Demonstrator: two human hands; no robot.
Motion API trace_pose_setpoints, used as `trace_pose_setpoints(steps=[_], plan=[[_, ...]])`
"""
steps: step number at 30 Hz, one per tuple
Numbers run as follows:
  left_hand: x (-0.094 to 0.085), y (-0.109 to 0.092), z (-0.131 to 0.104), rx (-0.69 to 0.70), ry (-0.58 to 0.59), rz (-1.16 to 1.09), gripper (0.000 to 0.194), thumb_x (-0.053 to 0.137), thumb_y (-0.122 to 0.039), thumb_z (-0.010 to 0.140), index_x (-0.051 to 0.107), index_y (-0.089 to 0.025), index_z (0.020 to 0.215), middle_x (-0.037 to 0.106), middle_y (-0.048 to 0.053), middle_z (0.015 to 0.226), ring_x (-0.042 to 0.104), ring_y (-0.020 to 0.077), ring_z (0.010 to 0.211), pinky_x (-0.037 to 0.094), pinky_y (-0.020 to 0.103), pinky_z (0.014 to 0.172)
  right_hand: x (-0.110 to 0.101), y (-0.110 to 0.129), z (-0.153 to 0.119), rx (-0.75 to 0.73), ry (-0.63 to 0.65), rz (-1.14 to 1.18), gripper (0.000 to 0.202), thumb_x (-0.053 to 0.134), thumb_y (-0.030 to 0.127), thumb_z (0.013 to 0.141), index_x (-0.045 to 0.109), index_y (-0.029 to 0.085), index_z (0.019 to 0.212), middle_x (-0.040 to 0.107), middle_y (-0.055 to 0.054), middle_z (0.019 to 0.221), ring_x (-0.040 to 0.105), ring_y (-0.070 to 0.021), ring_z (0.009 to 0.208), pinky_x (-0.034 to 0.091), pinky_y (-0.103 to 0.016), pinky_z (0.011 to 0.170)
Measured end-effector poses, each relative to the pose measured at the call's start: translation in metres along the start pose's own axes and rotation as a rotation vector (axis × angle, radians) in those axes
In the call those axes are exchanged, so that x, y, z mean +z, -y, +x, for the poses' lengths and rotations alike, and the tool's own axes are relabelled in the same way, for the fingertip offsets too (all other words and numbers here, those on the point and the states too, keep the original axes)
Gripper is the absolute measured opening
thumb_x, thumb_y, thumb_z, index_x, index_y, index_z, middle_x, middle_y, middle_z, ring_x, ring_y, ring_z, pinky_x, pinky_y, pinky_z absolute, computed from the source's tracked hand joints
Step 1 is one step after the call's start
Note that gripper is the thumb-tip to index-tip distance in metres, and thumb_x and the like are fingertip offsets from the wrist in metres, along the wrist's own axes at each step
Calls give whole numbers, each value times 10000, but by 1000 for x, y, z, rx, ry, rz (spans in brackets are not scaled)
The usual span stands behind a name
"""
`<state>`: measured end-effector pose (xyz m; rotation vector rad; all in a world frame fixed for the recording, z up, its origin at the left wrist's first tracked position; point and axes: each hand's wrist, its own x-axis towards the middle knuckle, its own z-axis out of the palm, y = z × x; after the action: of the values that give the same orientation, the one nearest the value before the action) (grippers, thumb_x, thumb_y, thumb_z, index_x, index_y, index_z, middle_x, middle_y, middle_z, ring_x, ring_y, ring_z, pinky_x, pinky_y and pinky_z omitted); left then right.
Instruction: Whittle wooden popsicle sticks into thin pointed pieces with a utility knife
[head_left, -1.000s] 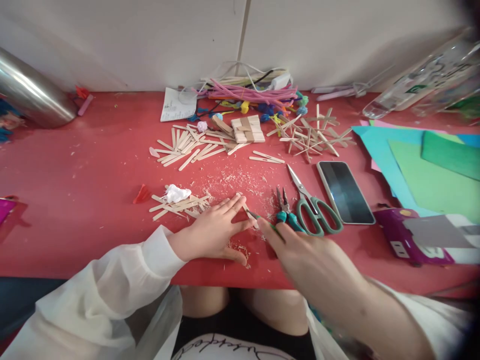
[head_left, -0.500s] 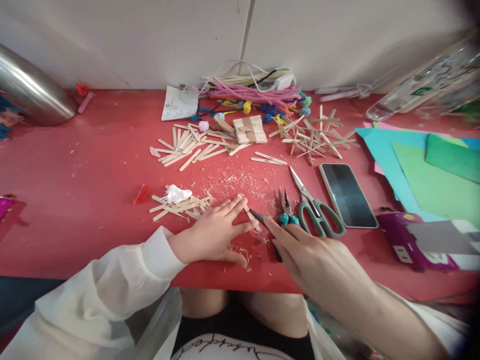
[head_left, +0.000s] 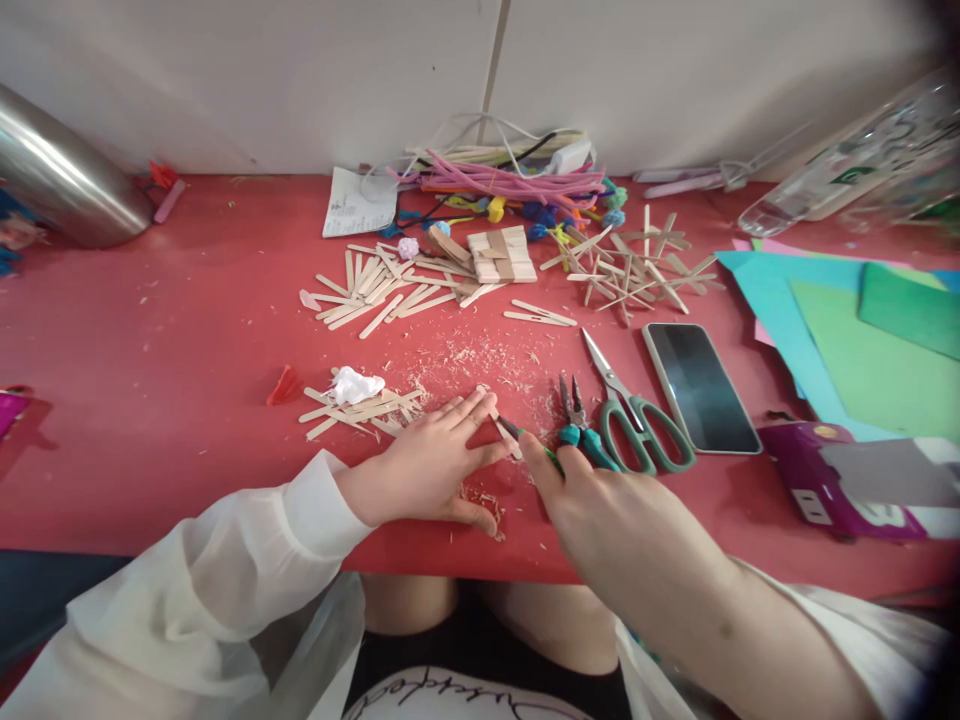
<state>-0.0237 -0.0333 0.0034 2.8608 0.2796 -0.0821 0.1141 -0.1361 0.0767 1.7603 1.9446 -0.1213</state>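
Observation:
My left hand [head_left: 439, 460] lies on the red table, fingers stretched out and spread, its fingertips pressing on a small wooden stick [head_left: 504, 430]. Closed around a slim dark-bladed tool with a green part [head_left: 510, 427] is my right hand [head_left: 607, 510]; the blade tip touches or nearly touches the stick. Pale wood shavings [head_left: 480, 362] are scattered around both hands. Pliers with teal handles [head_left: 571, 405] and green-handled scissors [head_left: 634, 425] lie just beyond my right hand.
Wooden sticks [head_left: 375, 290] lie in loose piles, one with white tissue [head_left: 355, 386] on top. A phone [head_left: 701, 388], coloured paper [head_left: 825, 330] and a purple object [head_left: 810, 470] are at the right. Pink pipe cleaners [head_left: 510, 183] lie by the wall; a metal bottle [head_left: 71, 170] stands left.
My right hand has turned and its fingers have shifted on the tool, showing more green. The blade has moved slightly along the stick. My left hand has hardly moved.

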Motion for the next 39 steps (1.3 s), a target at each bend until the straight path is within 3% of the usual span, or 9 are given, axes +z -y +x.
trace_pose_setpoints(steps=[3, 6, 11, 13, 20, 23, 26, 35, 39], plan=[[-1, 0, 0, 8, 2, -11, 806, 444, -720, 707, 430, -183, 1308, 227, 216, 1447, 170, 347, 1345, 265, 483, 1037, -8, 0, 4, -64, 2, -52, 496, 481, -1, 697, 594, 113, 1167, 658, -99, 705, 609, -131, 476, 348, -188, 368], [-2, 0, 1, 4, 11, -22, 796, 477, -708, 699, 446, -176, 1291, 221, 218, 1449, 187, 356, 1339, 274, 486, 1033, 2, 5, 2, -69, -64, -86, 466, 488, -13, 676, 638, 108, 1100, 648, -89, 676, 591, -126, 447, 347, -187, 359], [0, -1, 1, -4, -13, -20, 753, 513, -690, 690, 494, -175, 1238, 220, 213, 1450, 195, 350, 1338, 276, 482, 1037, 36, 28, -11, 8, -512, -292, 421, 389, 7, 772, 651, 104, 1087, 642, -99, 648, 515, -104, 385, 344, -186, 347], [1, -1, 1, -9, -24, -6, 746, 526, -687, 682, 509, -169, 1218, 226, 219, 1447, 205, 352, 1334, 282, 480, 1035, 42, 34, -14, 21, -564, -335, 425, 375, -4, 778, 651, 93, 1086, 659, -126, 700, 526, -111, 418, 373, -199, 376], [4, -1, 0, -28, -27, -20, 831, 516, -727, 643, 440, -217, 1295, 213, 195, 1459, 194, 361, 1337, 287, 514, 1017, 32, 3, -13, 34, -438, -63, 487, 495, 26, 691, 620, 160, 1142, 628, -27, 636, 523, -102, 372, 286, -203, 323], [4, -1, 0, -36, -23, -25, 837, 502, -731, 650, 408, -242, 1323, 188, 183, 1469, 188, 364, 1338, 281, 525, 1014, 33, -9, -11, 64, -510, 57, 444, 515, 96, 717, 609, 146, 1149, 612, 5, 604, 497, -89, 317, 238, -215, 310], [4, -1, -1, -36, -21, -22, 832, 472, -738, 666, 401, -241, 1329, 192, 184, 1468, 181, 360, 1341, 278, 516, 1018, 37, -11, -9, 55, -547, 109, 401, 494, 146, 753, 620, 150, 1134, 610, 3, 602, 503, -99, 320, 218, -221, 318], [4, 0, 0, -15, -26, -14, 804, 430, -734, 700, 434, -212, 1312, 232, 183, 1455, 177, 344, 1346, 252, 487, 1041, 35, -7, -6, 69, -360, 140, 444, 448, 137, 778, 568, 158, 1206, 630, -25, 652, 517, -97, 357, 179, -227, 353], [2, 0, 0, -25, -17, -6, 814, 429, -741, 692, 439, -215, 1312, 229, 185, 1456, 175, 346, 1345, 253, 483, 1042, 36, -10, -5, 72, -365, 164, 419, 439, 151, 794, 581, 171, 1188, 649, -24, 668, 533, -103, 379, 200, -233, 364]])
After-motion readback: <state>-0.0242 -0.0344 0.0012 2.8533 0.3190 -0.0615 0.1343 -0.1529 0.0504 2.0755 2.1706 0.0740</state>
